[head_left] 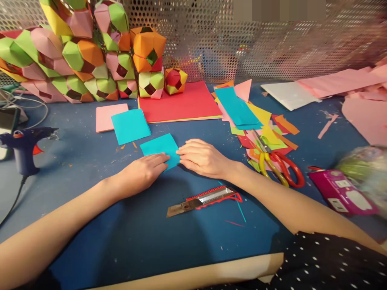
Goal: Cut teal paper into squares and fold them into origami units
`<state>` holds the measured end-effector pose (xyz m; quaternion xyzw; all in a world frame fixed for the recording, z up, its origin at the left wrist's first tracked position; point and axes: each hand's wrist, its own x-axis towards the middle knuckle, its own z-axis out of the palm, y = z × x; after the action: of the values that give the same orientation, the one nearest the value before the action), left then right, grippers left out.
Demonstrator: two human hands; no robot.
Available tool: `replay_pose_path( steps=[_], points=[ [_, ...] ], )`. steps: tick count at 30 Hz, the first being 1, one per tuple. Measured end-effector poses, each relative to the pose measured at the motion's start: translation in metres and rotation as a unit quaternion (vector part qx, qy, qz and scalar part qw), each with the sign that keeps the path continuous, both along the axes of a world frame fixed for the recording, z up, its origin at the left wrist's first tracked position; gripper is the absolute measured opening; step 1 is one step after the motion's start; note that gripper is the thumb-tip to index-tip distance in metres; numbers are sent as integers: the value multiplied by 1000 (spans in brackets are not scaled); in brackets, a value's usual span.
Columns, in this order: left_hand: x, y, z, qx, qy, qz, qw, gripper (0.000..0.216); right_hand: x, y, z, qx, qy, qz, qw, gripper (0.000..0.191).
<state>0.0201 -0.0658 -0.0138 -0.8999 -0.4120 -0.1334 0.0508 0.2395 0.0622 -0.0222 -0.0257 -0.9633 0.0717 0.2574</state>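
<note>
A square sheet of blue paper (160, 146) lies on the blue table between my hands. Over its near left part, my left hand (145, 171) has its fingers closed on the paper, with the thumb hidden. At the sheet's right edge, my right hand (204, 158) pinches the paper with its fingers together. Just beyond the left hand lies a blue paper square (130, 127), overlapping a stack of pink paper squares (105, 117). Nearer to me than the hands, a red utility knife (202, 200) rests with its blade out, pointing left.
Folded-paper balls (90, 60) are piled at the back left. Behind the hands is red paper (181, 102). Scissors (276, 163) lie on coloured scraps (266, 117) at right, near a purple box (341, 191). A glue gun (24, 149) stands at left. Mesh (193, 40) closes the back.
</note>
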Motion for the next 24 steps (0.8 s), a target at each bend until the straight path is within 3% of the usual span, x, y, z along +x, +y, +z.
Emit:
replay_pose_path(
  steps=[4,9,15,19,24],
  points=[
    [15,4,2,1,17,77,997,24,-14,-2,2,4,-4,-58,998,36],
    [28,7,-2,49,32,200,978,24,-35,-3,-2,110,3,-126,986,45],
    [27,12,-12,41,41,200,978,24,-44,-6,-11,142,0,-163,976,30],
    [25,14,-19,44,10,183,982,25,-42,-5,-11,120,18,-123,985,25],
    [23,14,-24,25,-15,176,984,29,-43,0,-17,42,-10,-62,997,41]
  ],
)
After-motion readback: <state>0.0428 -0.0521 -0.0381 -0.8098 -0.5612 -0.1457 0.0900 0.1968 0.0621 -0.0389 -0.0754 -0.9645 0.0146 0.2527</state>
